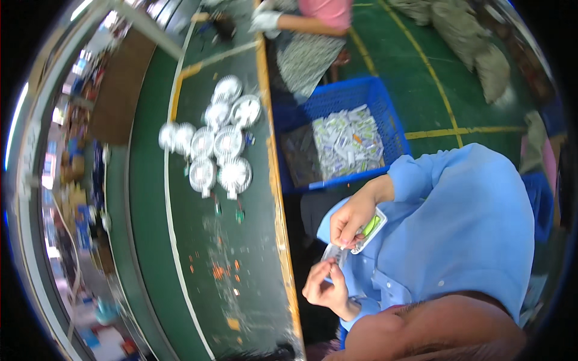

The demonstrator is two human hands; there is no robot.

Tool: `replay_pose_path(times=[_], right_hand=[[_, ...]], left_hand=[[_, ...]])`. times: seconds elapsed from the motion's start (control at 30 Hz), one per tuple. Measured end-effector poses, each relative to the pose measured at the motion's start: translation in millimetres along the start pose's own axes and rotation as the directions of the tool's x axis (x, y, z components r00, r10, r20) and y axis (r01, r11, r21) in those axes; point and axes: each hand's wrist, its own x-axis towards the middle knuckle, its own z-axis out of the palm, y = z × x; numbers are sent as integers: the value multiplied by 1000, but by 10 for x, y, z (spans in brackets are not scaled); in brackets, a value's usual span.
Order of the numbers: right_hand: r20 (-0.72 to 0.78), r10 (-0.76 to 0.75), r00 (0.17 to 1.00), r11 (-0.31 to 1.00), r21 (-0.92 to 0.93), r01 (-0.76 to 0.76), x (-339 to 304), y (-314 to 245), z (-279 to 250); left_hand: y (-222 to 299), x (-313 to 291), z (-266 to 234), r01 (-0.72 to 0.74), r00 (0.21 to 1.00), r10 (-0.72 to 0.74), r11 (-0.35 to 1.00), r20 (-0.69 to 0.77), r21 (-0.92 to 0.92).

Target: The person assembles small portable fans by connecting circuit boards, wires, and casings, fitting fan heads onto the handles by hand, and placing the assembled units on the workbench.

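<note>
My right hand [354, 221], in a blue sleeve, is closed round a white plastic casing [377, 228] with a lime-green inset, held in front of my shirt. Its fingertips pinch close to a small translucent whitish plastic piece [335, 254]. Just below, the fingers of my left hand [328, 289] are closed on the edge of that translucent piece. The two hands are nearly touching, beside the bench edge. Finer details between the fingertips are too blurred to make out.
Several white round fans [229, 142] lie grouped on the dark bench [253, 253], with orange scraps [220, 272] nearer. A blue crate [394, 129] beside the bench holds many white plastic pieces [348, 144]. Another person's gloved hand [265, 21] is at the far bench edge.
</note>
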Motion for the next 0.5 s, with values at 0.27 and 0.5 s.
replay_pose_path(times=[0.27,0.5], right_hand=[[-776,89,624,587,-465,-662,-1167,532,-1267],[-358,-559,748,467,-881,-72,-445,637,-287]], left_hand=[[-389,-110,-288,-85,984,76,995,161,51],[-375,171,207,61,985,-44,994,167,-95]])
